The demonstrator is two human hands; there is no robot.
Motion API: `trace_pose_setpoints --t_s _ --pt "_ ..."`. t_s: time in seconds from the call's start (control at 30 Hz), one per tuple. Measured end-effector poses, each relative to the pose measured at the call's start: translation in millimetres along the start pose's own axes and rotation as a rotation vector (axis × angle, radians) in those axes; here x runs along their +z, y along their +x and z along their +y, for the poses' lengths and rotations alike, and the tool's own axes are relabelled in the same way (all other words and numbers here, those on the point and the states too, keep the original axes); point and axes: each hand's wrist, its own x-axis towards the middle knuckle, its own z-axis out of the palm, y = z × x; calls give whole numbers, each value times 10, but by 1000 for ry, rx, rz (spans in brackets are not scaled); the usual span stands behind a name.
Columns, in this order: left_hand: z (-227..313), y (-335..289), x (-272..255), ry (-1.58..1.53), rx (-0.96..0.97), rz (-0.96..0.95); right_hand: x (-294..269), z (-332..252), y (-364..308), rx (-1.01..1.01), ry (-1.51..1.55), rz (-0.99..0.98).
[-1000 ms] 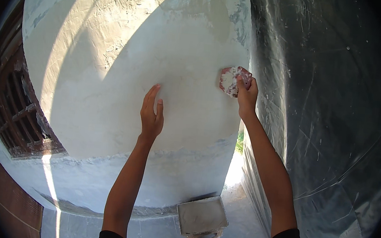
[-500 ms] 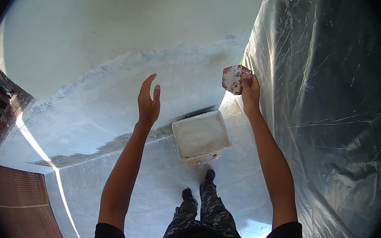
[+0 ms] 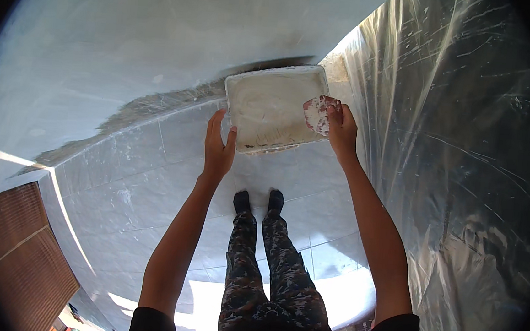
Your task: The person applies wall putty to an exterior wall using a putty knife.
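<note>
A flat, red, angular scraper (image 3: 317, 114) smeared with whitish plaster is held in my right hand (image 3: 343, 133), fingers closed on its right edge. It appears over the right part of a shallow rectangular tub (image 3: 273, 148) holding beige paste. My left hand (image 3: 219, 150) is open, fingers apart and holding nothing, beside the tub's left edge. Whether those fingertips touch the rim, I cannot tell.
A pale plastered wall (image 3: 164, 24) rises behind the tub, with a rough grey strip along its foot. Clear plastic sheeting (image 3: 449, 150) hangs at the right. Grey floor tiles (image 3: 151, 174) lie underfoot; a brown woven blind (image 3: 23, 258) is at lower left.
The view has tipped down, so the tub now sits higher in it. My right hand with the scraper has gone from beside the wall to over the tub; my left hand is now near its edge.
</note>
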Motion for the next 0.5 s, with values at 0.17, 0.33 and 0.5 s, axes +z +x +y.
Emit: trace_pose_setpoints --t_s 0.17,0.33,0.5 --pt "-447 -407 351 68 -109 -33 139 423 -2 -169 -236 -122" --pt "-869 -696 680 79 -208 -52 250 951 183 -342 -382 -285" --pt "-1124 -843 834 53 -326 -47 430 1051 281 -483 -553 -518"
